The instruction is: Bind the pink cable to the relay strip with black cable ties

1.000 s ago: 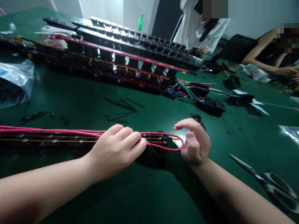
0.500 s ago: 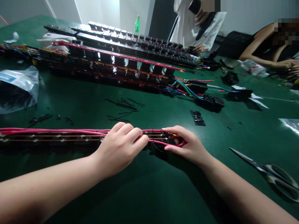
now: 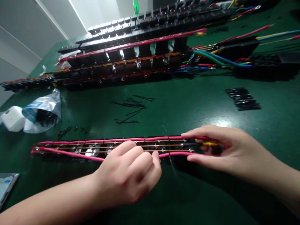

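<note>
A long black strip (image 3: pixel 93 150) with thin copper-coloured rods and shiny solder points lies across the table before me. A red cable (image 3: pixel 75 153) runs along its far edge and comes back slanting along the near side. My left hand (image 3: pixel 133 172) is closed over the near edge, its fingers pinching the near run of this cable. At the strip's right end, my right hand (image 3: pixel 217 150) curls around the cable's bend, thumb on the near run and fingers on the far one. A yellow piece (image 3: pixel 209 144) shows inside its grip. A black cable tie (image 3: pixel 172 164) hangs beside the near run.
Loose cable ties (image 3: pixel 131 103) lie beyond the strip, and a neat row of black ties (image 3: pixel 243 99) sits at right. A clear plastic bag (image 3: pixel 43 111) and white block (image 3: pixel 13 118) are at left. Wired black assemblies (image 3: pixel 122 67) and a green bottle (image 3: pixel 136 7) stand behind.
The view has shifted, bringing the strip's left end into sight and taking the scissors and co-workers out. The near cable run now stands further from the far run. Both hands keep their hold.
</note>
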### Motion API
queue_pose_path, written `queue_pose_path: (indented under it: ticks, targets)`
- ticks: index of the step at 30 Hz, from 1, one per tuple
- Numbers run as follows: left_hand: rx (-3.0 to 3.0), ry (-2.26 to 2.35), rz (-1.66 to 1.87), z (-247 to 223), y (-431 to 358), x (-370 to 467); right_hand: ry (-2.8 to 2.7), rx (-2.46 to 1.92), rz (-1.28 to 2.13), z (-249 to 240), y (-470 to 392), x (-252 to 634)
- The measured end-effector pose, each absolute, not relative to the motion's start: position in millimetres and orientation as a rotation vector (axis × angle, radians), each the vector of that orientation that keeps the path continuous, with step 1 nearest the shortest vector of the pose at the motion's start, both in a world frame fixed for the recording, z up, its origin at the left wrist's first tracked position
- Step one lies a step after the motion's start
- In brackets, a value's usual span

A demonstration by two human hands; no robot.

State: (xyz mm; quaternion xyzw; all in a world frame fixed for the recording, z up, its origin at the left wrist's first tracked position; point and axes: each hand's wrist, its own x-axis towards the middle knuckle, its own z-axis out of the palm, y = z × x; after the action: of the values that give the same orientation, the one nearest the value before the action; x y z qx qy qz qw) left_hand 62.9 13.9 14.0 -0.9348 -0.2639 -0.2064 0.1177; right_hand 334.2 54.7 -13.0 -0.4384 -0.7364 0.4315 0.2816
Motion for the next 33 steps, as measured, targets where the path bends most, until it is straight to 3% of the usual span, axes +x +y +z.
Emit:
queue_pose_path:
  ticks: [9, 16, 33]
  targets:
    - [-2.944, -1.044, -0.921, 5, 20, 70, -1.869, -1.225, 1.306, -6, 43, 323]
    - [-2.773, -0.772, -0.936, 5, 17, 78, -1.866, -1.234, 1.314, -8, 43, 323]
    - [-2.714, -0.751, -0.736, 9, -1, 80, -1.856, -1.256, 1.298, -6, 42, 322]
